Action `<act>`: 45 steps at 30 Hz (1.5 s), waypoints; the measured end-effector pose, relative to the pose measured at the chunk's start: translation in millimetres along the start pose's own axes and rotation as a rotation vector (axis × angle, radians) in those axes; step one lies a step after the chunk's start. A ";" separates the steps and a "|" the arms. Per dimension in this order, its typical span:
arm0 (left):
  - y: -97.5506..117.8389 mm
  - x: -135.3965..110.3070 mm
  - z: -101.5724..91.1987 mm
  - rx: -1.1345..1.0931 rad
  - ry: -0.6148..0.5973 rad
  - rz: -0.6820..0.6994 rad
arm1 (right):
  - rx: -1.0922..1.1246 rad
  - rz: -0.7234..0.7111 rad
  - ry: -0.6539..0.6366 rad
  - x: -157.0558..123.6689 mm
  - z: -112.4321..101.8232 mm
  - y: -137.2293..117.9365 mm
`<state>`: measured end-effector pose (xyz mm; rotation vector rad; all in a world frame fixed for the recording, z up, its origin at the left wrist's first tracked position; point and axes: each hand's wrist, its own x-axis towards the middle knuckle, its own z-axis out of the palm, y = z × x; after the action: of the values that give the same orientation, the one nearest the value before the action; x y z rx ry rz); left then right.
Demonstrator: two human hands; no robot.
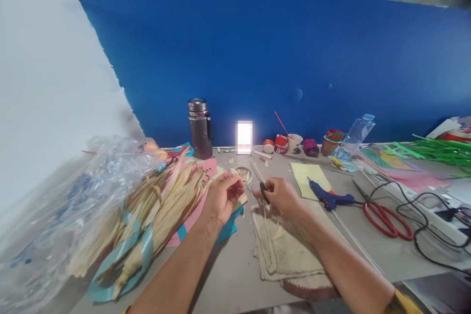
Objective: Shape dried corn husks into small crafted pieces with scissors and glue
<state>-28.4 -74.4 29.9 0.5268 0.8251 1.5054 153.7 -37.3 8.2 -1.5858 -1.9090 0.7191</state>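
Note:
My left hand [226, 196] is closed in a pinch on a small pale piece of husk [234, 171] above the middle of the table. Closed around the dark handle of a pair of small scissors [262, 187] is my right hand [282, 195]; their blades point away from me. Between and beyond the hands lies a small round dish or ring [244, 175] with pale scraps at it. Dried husks [172, 191], tied with light blue ribbon [145, 250], lie left of my left hand. A folded beige cloth [294, 250] lies under my right forearm.
A blue glue gun [329, 196], red-handled scissors [386, 218] and a power strip [449, 223] with black cables lie right. Behind stand a dark flask [199, 132], a bright blurred rectangle [245, 137], paint pots [281, 143] and a tilted plastic bottle [355, 137]. Plastic wrap [73, 206] covers the left.

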 end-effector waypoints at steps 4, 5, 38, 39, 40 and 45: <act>-3.3 4.4 -3.1 0.046 0.020 -0.004 | -0.381 0.039 0.037 7.4 -18.4 11.7; -3.9 5.4 -3.7 0.058 0.031 0.005 | -0.438 0.048 0.029 8.1 -21.4 14.1; -32.4 -0.6 -7.5 0.740 -0.221 0.349 | 0.729 -0.059 -0.208 1.1 9.1 0.4; -31.3 0.6 -9.0 0.753 -0.233 0.349 | 0.741 -0.048 -0.216 2.2 8.0 0.9; -29.3 2.6 -10.6 0.773 -0.229 0.347 | 0.747 -0.036 -0.204 3.8 6.5 1.6; -15.2 21.2 -9.7 1.199 0.039 0.492 | 0.632 0.019 0.052 17.4 -5.8 10.7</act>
<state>-28.3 -55.9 9.1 1.6699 1.6984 1.3019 162.6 -18.0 6.0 -1.2022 -1.4246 1.1381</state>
